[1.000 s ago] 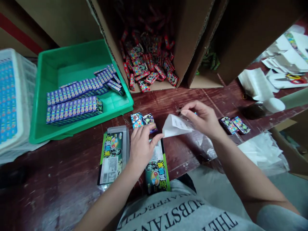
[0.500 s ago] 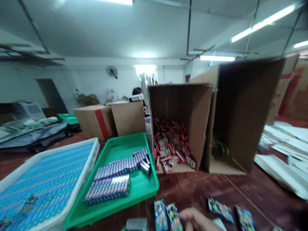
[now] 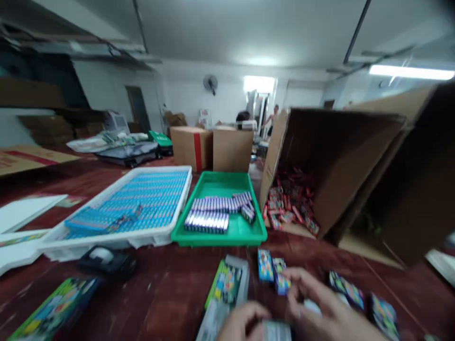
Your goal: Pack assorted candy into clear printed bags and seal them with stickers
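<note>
On the dark red table [image 3: 159,289], we find the right hand [image 3: 320,303] with thumb and fingers curled, its fingertips at the purple box [image 3: 282,284]; blur prevents us from telling whether it grasps anything. We note the blue box [image 3: 265,266] just beside it, both lying between the green pack [image 3: 225,286] and two further small boxes [image 3: 346,289]. Near the green pack, the left hand [image 3: 242,324] is bent; its hold we cannot tell. We judge the step in hand to be handling the small boxes; the next move calls for a precise fingertip pinch.
</note>
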`<state>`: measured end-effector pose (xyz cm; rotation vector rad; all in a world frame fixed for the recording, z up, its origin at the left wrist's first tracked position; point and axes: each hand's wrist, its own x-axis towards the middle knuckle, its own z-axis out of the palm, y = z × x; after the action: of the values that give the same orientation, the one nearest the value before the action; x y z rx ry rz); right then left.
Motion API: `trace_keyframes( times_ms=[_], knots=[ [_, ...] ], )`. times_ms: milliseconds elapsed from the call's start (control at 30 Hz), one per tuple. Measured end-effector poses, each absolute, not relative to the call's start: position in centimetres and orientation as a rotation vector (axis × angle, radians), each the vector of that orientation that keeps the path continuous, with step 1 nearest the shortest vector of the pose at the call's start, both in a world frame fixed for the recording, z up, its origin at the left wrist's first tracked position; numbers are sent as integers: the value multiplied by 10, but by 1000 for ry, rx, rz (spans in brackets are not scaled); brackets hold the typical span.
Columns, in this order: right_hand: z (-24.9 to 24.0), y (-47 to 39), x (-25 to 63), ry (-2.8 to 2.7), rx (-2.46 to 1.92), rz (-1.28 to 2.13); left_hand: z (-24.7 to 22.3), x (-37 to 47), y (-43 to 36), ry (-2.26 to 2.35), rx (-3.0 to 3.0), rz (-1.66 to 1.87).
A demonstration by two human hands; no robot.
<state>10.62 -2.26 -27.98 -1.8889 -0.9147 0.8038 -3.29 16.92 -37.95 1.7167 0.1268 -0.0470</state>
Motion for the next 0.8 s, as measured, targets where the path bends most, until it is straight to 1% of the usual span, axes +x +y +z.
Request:
trace_keyframes(
  times_ms=[67, 233, 400, 600, 800],
  knots=[
    [-274, -26, 99, -1053, -1874, 804, -387, -43, 164, 205, 1661, 37],
    [-291, -16, 111, -1226, -1701, 995, -385, -45, 158, 205, 1577, -28],
    [-300, -12, 105, -1328, -1745, 1012, -378, -45, 152, 187, 1574, -15],
    [-305, -18, 104, -1426, -2023, 822, -376, -40, 144, 190, 1586, -36],
    [-304, -32, 86, -1531, -2198, 290, -367, -36, 144, 204, 1545, -77]
  ],
)
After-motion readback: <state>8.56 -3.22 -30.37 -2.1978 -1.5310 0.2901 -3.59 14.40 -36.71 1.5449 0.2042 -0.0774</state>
